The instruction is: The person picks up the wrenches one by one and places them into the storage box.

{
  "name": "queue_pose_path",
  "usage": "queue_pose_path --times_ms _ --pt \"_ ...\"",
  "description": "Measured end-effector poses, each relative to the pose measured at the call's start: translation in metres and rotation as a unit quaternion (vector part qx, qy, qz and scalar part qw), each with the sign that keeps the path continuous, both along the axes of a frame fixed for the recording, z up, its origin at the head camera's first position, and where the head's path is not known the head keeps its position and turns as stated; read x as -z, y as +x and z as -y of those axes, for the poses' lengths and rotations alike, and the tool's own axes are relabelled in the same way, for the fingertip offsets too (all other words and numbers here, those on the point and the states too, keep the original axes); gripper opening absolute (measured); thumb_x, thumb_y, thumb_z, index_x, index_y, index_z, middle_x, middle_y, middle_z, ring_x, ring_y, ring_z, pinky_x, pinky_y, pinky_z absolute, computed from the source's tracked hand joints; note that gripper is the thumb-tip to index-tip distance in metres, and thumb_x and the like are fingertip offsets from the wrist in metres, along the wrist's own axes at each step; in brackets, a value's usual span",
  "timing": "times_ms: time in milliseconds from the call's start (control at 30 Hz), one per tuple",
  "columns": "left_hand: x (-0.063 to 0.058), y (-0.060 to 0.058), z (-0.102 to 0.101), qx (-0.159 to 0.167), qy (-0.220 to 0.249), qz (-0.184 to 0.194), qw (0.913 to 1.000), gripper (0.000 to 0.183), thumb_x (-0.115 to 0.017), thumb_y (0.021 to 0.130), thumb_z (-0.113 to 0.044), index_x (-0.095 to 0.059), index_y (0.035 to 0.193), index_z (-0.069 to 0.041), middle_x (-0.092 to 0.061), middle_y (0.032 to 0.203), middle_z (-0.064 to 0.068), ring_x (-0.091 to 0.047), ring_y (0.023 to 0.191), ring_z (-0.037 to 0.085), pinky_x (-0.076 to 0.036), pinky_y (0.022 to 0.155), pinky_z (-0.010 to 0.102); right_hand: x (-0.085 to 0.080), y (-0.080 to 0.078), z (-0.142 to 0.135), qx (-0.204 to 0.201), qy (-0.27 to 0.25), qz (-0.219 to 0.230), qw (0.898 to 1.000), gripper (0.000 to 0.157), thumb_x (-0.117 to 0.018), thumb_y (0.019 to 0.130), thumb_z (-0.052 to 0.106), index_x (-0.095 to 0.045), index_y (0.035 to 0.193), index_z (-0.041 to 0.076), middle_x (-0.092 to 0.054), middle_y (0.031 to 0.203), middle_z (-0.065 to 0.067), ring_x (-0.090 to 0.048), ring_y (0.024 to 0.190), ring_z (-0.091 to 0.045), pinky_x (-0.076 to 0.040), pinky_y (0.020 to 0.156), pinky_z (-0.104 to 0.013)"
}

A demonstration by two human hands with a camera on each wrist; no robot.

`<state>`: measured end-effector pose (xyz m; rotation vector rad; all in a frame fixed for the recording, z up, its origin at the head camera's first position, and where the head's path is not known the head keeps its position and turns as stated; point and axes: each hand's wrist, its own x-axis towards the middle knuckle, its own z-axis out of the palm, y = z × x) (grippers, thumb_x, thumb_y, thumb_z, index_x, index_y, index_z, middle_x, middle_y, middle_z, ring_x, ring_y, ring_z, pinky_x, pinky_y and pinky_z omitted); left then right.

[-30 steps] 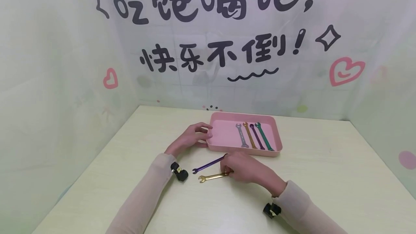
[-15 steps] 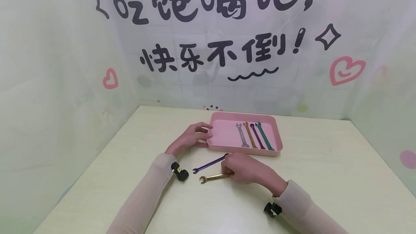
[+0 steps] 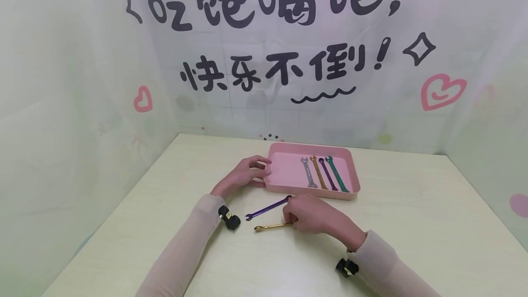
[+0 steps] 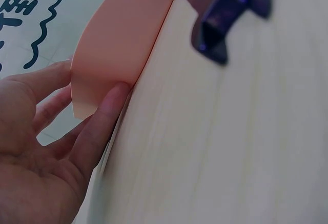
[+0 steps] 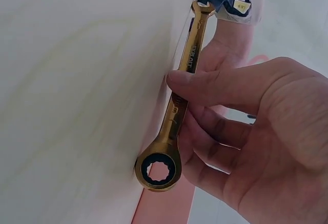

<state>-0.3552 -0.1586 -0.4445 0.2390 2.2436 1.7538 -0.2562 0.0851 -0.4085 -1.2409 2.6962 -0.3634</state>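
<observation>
My right hand [image 3: 307, 213] pinches a gold combination wrench [image 3: 272, 227] near its middle, low over the table. In the right wrist view the wrench's ring end [image 5: 158, 168] faces the camera, and the thumb lies across the shaft. My left hand [image 3: 247, 171] is at the left end of a pink tray [image 3: 284, 168]; its fingertips touch the rim and the thumb [image 4: 115, 98] lies against the outer wall. Between the hands a purple wrench [image 3: 268, 208] lies slanted on the table, its far end close to the right hand's knuckles.
Inside the tray's right half lie a silver wrench [image 3: 308, 173], a gold one [image 3: 318, 173], a purple one [image 3: 328, 174] and a green one [image 3: 337, 174], side by side. A printed curtain [image 3: 247, 113] closes off the table's back. Each wrist carries a small black camera [image 3: 229, 218].
The gold wrench in my right hand has rolled, its open end turning from flat to nearly edge-on. The left hand, tray and purple wrench stay put; the head view shifted slightly.
</observation>
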Motion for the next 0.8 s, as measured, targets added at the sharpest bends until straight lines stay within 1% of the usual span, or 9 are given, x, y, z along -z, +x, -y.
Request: queue_pose_path --times_ms 167,500,800 --pt "-0.0008 0.0 0.0 0.001 -0.002 -0.001 1.0 0.047 -0.072 0.098 -0.017 -0.059 0.142 -0.01 -0.054 0.133 0.021 -0.068 0.107 0.027 -0.067 0.088 0.039 -0.0016 0.0 -0.0017 -0.011 -0.005 -0.003 1.0 0.015 -0.08 0.085 0.005 -0.078 0.085 0.02 -0.061 0.071 0.013 -0.051 0.068 -0.006 -0.046 0.063 -0.016" --pt "-0.0016 0.0008 -0.0013 0.003 -0.001 0.004 1.0 0.047 -0.073 0.097 -0.016 -0.059 0.142 -0.009 -0.055 0.134 0.022 -0.069 0.106 0.028 -0.067 0.087 0.039 -0.0022 0.0 -0.0045 -0.032 0.004 -0.026 0.999 0.016 -0.078 0.087 0.005 -0.079 0.086 0.021 -0.063 0.072 0.014 -0.05 0.066 -0.004 -0.044 0.064 -0.017" --pt "-0.0016 0.0005 -0.0009 -0.002 -0.006 0.002 1.0 0.048 -0.073 0.097 -0.017 -0.059 0.142 -0.01 -0.055 0.135 0.022 -0.069 0.107 0.028 -0.067 0.087 0.039 -0.0057 -0.0004 -0.0055 -0.029 0.003 -0.023 0.999 0.018 -0.077 0.088 0.004 -0.08 0.087 0.022 -0.065 0.074 0.012 -0.052 0.068 -0.005 -0.045 0.066 -0.018"
